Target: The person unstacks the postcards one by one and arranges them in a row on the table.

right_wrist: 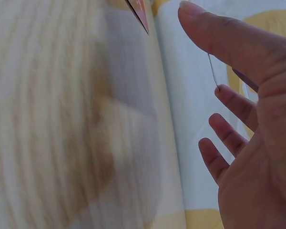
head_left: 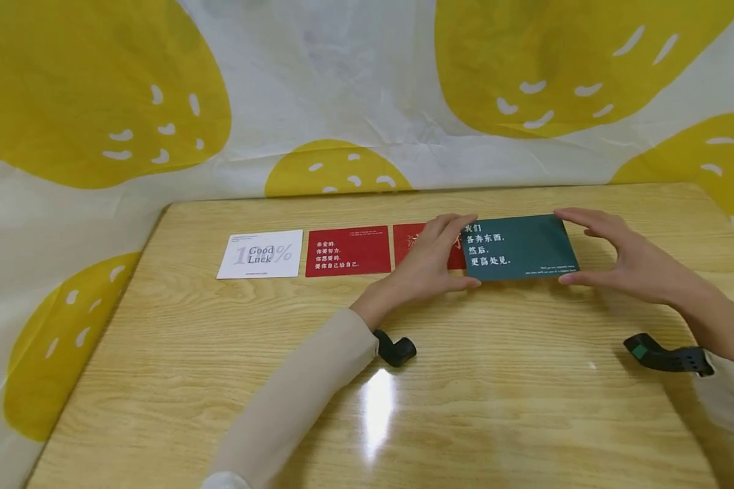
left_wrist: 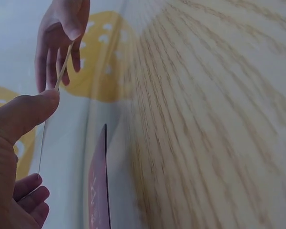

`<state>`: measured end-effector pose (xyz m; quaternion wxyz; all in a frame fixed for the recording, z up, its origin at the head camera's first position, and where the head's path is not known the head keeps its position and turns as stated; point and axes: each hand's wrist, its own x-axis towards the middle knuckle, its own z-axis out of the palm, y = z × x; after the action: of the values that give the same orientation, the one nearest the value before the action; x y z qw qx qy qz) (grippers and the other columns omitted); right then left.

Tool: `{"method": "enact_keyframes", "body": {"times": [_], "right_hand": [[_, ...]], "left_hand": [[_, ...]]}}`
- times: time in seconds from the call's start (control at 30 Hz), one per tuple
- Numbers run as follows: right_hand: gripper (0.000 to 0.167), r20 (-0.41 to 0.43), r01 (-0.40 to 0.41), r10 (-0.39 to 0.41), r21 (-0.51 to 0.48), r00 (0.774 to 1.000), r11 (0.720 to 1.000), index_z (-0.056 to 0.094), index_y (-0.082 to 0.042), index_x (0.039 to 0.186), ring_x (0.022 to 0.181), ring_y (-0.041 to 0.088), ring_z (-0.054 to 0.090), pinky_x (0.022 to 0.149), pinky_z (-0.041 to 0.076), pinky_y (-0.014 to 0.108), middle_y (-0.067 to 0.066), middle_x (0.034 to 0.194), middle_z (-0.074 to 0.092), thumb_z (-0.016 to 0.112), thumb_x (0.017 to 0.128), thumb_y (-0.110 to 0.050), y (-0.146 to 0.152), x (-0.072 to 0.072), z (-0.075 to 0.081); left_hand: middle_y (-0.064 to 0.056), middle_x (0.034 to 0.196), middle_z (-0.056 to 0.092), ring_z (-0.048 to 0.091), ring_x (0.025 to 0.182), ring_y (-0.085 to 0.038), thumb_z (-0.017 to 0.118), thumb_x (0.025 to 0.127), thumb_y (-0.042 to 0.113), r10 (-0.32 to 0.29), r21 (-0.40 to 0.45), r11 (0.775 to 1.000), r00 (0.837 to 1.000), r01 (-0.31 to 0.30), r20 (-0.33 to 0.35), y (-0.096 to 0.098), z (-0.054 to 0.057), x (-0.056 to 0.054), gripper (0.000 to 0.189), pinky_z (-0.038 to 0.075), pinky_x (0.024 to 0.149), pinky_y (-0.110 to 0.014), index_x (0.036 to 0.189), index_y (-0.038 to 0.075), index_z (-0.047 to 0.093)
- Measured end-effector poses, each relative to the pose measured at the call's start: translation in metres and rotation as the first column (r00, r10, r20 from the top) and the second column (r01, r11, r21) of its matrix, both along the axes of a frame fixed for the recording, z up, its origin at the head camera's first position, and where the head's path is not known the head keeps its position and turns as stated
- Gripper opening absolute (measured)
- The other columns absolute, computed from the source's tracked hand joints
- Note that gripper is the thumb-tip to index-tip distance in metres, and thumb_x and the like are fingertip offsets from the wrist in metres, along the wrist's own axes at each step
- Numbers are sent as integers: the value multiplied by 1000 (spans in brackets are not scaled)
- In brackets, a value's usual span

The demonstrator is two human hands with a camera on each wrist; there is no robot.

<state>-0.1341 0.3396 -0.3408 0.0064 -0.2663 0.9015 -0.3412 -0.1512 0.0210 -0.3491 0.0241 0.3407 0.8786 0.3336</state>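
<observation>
Both hands hold a dark green card with white printed writing, tilted up above the table. My left hand grips its left end, thumb at the lower corner and fingers at the upper one. At the opposite end my right hand pinches the upper and lower right corners the same way. Seen nearly edge-on, the card is a thin strip in the left wrist view. Behind the left hand lies a red card, partly hidden by the hand.
Left of that are another red card with white writing and a white "Good Luck" card, in one row on the wooden table. A white cloth with yellow shapes hangs behind. Dark devices sit at both wrists.
</observation>
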Motion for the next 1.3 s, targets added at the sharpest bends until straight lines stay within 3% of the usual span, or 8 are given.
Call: {"method": "enact_keyframes", "body": {"times": [0.13,0.37,0.63,0.97,1.13,1.2,1.3], "right_hand": [[100,34,-4,4,-4,999,1000,33,-18,150,125,-5,24,93,24,1,-8,148,31,84,67,3,8,-2,2],[97,83,22,-21,-11,996,1000,32,-21,150,127,-6,24,92,23,0,-9,149,29,83,71,0,19,-4,0],[95,115,52,-50,-7,992,999,31,-22,151,125,-9,25,93,22,0,-10,151,27,81,74,-2,25,-6,-1],[95,95,77,-77,13,992,997,31,-23,151,131,-4,21,94,19,0,-9,151,25,81,74,-2,30,-7,-1],[92,149,90,-94,36,984,995,29,-27,151,136,3,21,103,16,9,-12,152,24,80,77,-7,34,-11,-3],[92,179,93,-99,44,979,995,28,-28,151,139,13,21,111,15,23,-12,153,23,80,78,-9,35,-12,-2],[91,209,91,-100,53,973,994,29,-27,151,139,33,23,114,15,47,-12,153,23,80,78,-10,37,-16,-2]], "left_hand": [[-4,146,32,27,133,-12,81,76,36,13,11,1000,999,-13,45,8,0,-3,94,31,105,-21,149,16,26],[-6,145,34,28,133,-13,82,75,37,23,22,999,999,-24,22,19,-4,-9,91,30,106,-21,147,13,31],[-3,146,35,26,135,-15,79,76,43,24,-89,996,1000,-24,0,25,-4,-14,96,19,110,-19,149,12,26],[-1,145,36,24,136,-14,77,75,50,36,-169,985,999,-41,-29,34,-3,-20,95,14,111,-18,148,14,28],[-1,144,37,26,136,-14,77,75,50,51,-177,983,998,-56,-28,39,-6,-24,95,8,110,-16,147,11,29],[-1,144,37,26,135,-13,78,74,50,59,-179,982,998,-62,-20,42,-6,-26,96,7,110,-14,146,10,29],[-1,145,37,27,135,-13,78,73,50,69,-186,980,998,-69,-4,45,-7,-30,98,9,109,-13,147,10,28]]}}
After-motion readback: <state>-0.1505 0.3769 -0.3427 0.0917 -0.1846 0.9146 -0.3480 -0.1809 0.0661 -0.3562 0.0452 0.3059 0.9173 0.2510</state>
